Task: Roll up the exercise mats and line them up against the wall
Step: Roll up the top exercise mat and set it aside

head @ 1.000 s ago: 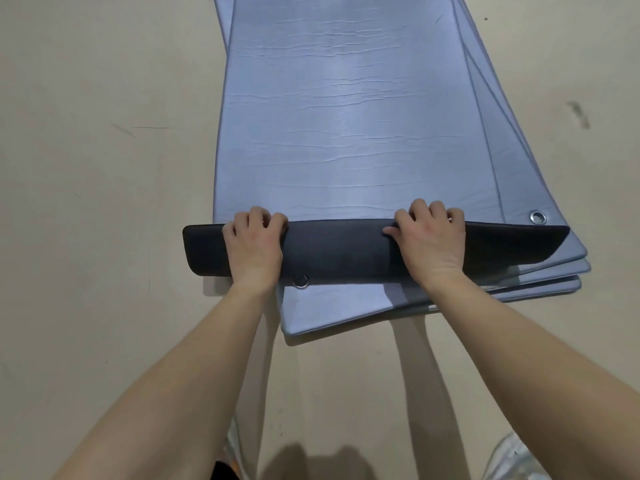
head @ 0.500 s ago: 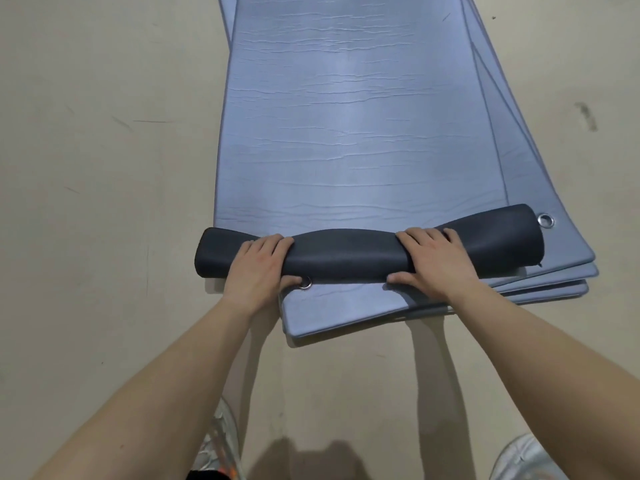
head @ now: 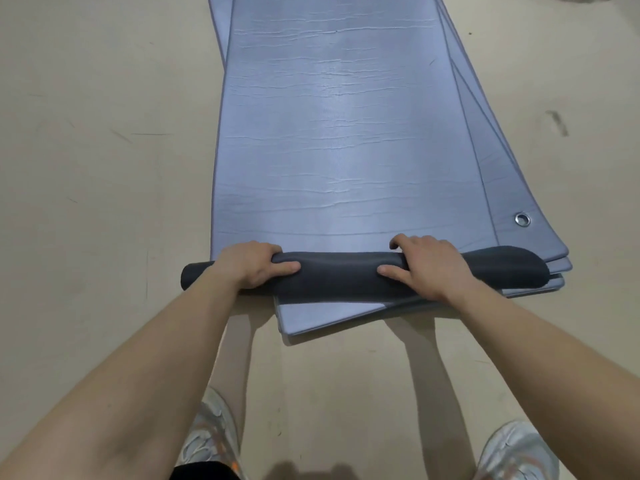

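Several blue-grey exercise mats lie stacked and fanned on the floor. The near end of the top mat (head: 339, 133) is curled into a thin dark roll (head: 343, 277) lying crosswise. My left hand (head: 251, 265) grips the roll near its left end, fingers over the top and thumb in front. My right hand (head: 427, 266) grips it right of the middle in the same way. The roll's right end (head: 519, 268) is looser and flatter. Lower mats (head: 332, 311) stick out under the roll.
Beige floor (head: 104, 168) surrounds the stack on both sides. A metal eyelet (head: 522, 219) shows in a lower mat's right corner. My two light shoes (head: 211, 434) stand on the floor just behind the mats. A dark scuff (head: 557, 123) marks the floor at right.
The folded-over mat edge has been rolled into a tighter tube and pushed slightly forward. Both hands went from lying on the flap to wrapping round the roll.
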{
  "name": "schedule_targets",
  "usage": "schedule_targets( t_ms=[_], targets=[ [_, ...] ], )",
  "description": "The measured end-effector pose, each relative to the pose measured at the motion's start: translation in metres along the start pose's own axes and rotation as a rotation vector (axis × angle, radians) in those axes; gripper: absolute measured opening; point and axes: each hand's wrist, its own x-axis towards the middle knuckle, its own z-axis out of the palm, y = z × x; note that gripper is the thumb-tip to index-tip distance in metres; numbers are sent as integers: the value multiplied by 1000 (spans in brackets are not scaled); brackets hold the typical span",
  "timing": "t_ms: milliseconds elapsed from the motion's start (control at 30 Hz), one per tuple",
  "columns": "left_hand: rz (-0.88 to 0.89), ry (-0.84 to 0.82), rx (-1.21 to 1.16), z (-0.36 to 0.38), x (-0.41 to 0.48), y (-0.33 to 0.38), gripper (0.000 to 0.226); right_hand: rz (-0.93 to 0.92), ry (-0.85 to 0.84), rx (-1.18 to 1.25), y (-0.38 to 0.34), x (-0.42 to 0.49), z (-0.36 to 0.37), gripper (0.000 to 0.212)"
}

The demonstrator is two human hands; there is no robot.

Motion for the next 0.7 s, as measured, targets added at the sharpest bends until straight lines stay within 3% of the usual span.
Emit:
schedule_targets(
  t_ms=[33,100,167,233,333,400,467,500,700],
  targets=[
    [-3,-4,-4,-1,5,-1,59,-13,146,-75,-6,-4,11,63],
    [-11,14,22,-1,12,-1,58,-22,268,-180,-18,-13,28,71],
    [-28,125,83,6,15,1,56,-31,163,-218,-17,-6,32,93],
    [-31,379,84,21,11,10,48,-61,35,-246,-10,12,21,110],
    [92,715,44,52,5,33,42,-115,-48,-228,-1,41,4,114],
    [110,672,78,68,1,40,70,-128,-83,-218,2,53,1,114],
    [93,496,206,74,3,37,108,-113,-82,-220,2,57,-2,117],
    [98,435,251,71,7,32,116,-103,-70,-229,1,56,-4,118],
    [190,349,140,27,36,22,105,-60,160,-227,-14,22,27,123]
  ],
)
